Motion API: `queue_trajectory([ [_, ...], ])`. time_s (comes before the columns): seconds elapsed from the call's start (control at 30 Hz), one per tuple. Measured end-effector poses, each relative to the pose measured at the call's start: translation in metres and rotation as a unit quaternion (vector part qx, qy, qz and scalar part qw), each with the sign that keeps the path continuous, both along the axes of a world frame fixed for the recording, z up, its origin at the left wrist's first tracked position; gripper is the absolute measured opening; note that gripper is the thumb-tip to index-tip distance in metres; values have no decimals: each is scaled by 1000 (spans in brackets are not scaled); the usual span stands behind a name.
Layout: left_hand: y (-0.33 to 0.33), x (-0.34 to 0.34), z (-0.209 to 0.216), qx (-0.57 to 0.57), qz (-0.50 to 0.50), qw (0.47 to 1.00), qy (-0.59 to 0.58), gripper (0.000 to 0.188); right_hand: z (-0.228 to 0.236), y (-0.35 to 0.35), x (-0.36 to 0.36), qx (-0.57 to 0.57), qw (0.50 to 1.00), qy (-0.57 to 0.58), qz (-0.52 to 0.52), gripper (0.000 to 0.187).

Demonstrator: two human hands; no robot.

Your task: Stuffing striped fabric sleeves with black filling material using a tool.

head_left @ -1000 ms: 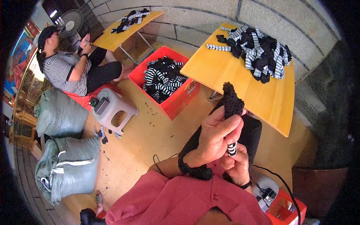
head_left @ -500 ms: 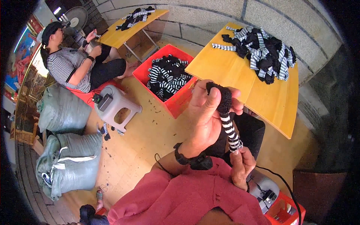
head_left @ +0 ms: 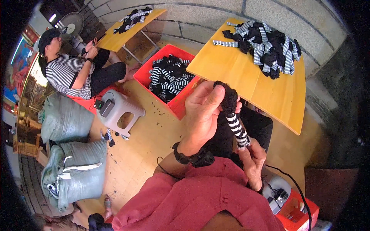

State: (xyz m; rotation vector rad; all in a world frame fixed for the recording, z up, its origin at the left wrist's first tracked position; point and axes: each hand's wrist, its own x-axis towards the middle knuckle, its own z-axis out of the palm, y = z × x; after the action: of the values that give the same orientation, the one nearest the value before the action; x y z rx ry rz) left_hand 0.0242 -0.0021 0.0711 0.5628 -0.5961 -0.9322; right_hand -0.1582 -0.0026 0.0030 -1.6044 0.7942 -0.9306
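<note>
A small knitted sock point(head_left: 234, 122), black at the upper end and ringed with black and white stripes below, is stretched slantwise between my hands. My left hand point(head_left: 203, 117) grips the black end, thumb pressed on its front and fingers behind. At the lower striped end, the thumb and fingers of my right hand point(head_left: 252, 161) pinch the edge. Part of the sock's back is hidden by my left fingers. A heap of similar black and striped knitted pieces point(head_left: 271, 52) lies on the yellow table point(head_left: 219, 65) ahead to the right.
Beyond my hands stands a red bin point(head_left: 181, 109) of striped knitted pieces. A co-worker point(head_left: 71, 71) sits at the left by another yellow table point(head_left: 115, 40). A grey stool point(head_left: 123, 109) and stuffed green sacks point(head_left: 83, 177) stand on the left; a red crate point(head_left: 298, 211) is at lower right.
My right hand has shifted slightly up and right with the sock's striped end. My left hand still grips the black end. The co-worker's hands have come closer together.
</note>
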Motion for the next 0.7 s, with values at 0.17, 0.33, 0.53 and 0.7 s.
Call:
queue_trajectory([
  [0.17, 1, 0, 0, -15, -36, 999, 33, 23, -7, -2, -1, -18, 998, -21, -58, 6],
  [0.33, 0, 13, 0, -9, -62, 998, -11, 20, -10, -8, -8, -36, 997, -7, -69, 6],
  [0.53, -4, 22, -15, 3, -21, 994, -105, 16, -15, -9, -9, -84, 994, -15, -70, 8],
  [0.7, -8, 4, -18, -25, 55, 997, -43, 13, -29, -1, -9, 109, 978, -179, -13, 12],
])
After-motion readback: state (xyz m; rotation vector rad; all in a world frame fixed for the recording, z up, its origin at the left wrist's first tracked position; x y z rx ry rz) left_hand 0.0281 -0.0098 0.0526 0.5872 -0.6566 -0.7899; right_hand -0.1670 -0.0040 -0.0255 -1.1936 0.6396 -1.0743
